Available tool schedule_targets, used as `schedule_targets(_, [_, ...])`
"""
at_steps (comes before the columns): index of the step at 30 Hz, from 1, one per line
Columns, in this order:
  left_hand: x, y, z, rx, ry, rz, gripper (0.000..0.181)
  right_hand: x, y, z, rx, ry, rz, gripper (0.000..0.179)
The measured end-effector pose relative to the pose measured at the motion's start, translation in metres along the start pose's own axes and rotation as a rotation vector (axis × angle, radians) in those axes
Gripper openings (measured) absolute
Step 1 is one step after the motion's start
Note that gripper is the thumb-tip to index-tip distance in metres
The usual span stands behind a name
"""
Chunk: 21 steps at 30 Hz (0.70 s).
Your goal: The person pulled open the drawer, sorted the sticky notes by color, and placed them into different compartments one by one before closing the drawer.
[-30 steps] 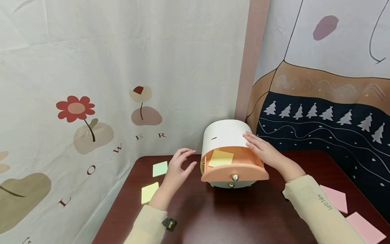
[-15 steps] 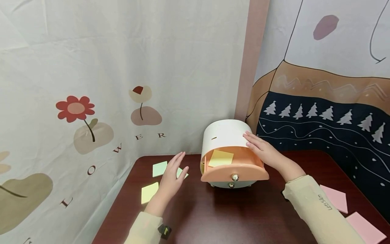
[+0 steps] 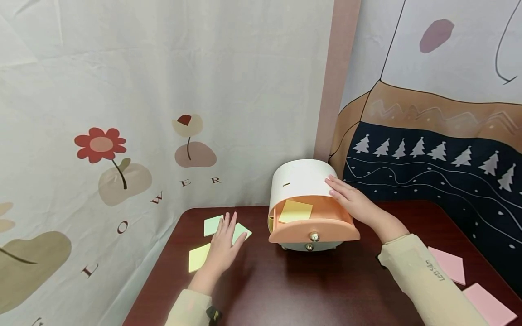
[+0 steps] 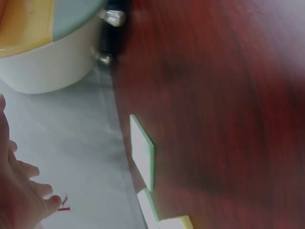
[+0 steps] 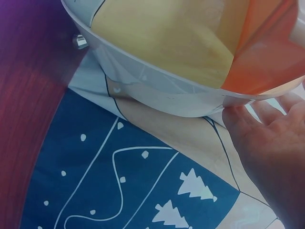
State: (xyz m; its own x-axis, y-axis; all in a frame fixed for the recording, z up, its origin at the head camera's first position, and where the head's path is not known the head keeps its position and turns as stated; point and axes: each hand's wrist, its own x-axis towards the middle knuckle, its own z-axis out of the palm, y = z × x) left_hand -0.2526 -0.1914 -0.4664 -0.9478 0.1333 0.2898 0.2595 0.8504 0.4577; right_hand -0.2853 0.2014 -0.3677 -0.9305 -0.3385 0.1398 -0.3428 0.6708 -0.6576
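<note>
Rests the right hand (image 3: 356, 201) against the right shoulder of a rounded white box (image 3: 303, 179), fingers straight and close together, gripping nothing. Holds the left hand (image 3: 223, 242) out with straight, slightly spread fingers, thumb apart, nothing in its grasp; points it away from the body, toward the far edge of the dark red table (image 3: 310, 290). In the head view, partly covers with it a left green pad (image 3: 213, 225) and a right green pad (image 3: 240, 229), both lying flat on the table's far left. Appears raised clear of both in the left wrist view.

Left green pad: set nearly square, one edge running away from the body. Right green pad: turned diagonally, one corner aimed right. Cannot tell a long axis on either.

White box: upright near the far edge, front facing the body, front's long line running left to right. From that front, a peach drawer (image 3: 334, 232) jutting out toward the body, with a yellow pad (image 3: 296, 212) slanting inside at its left.

Nearest the left wrist, a lime pad (image 3: 199, 257). Beside the right sleeve (image 3: 428, 280), two pink pads (image 3: 489, 304), corners aimed toward the body.
</note>
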Motion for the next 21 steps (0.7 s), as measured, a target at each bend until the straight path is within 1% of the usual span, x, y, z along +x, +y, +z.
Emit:
schedule_targets(2, [-0.002,-0.005,0.002,0.024,-0.027,-0.033,0.072,0.0,0.0,0.0,0.003,0.0,-0.001,0.057])
schedule_targets(6, [-0.006,-0.016,0.005,0.051,-0.049,-0.072,0.076,-0.001,0.0,0.0,0.01,-0.002,-0.002,0.057])
schedule_targets(13, [-0.011,-0.03,0.006,0.048,-0.1,-0.137,0.082,0.0,-0.001,0.0,0.007,0.004,-0.003,0.057])
schedule_targets(15, [-0.012,-0.035,0.007,0.062,-0.113,-0.153,0.083,0.0,0.0,0.001,0.006,0.005,-0.004,0.058])
schedule_targets(21, [-0.018,-0.052,0.01,0.076,-0.117,-0.197,0.082,0.0,0.0,0.001,0.008,0.005,-0.006,0.057])
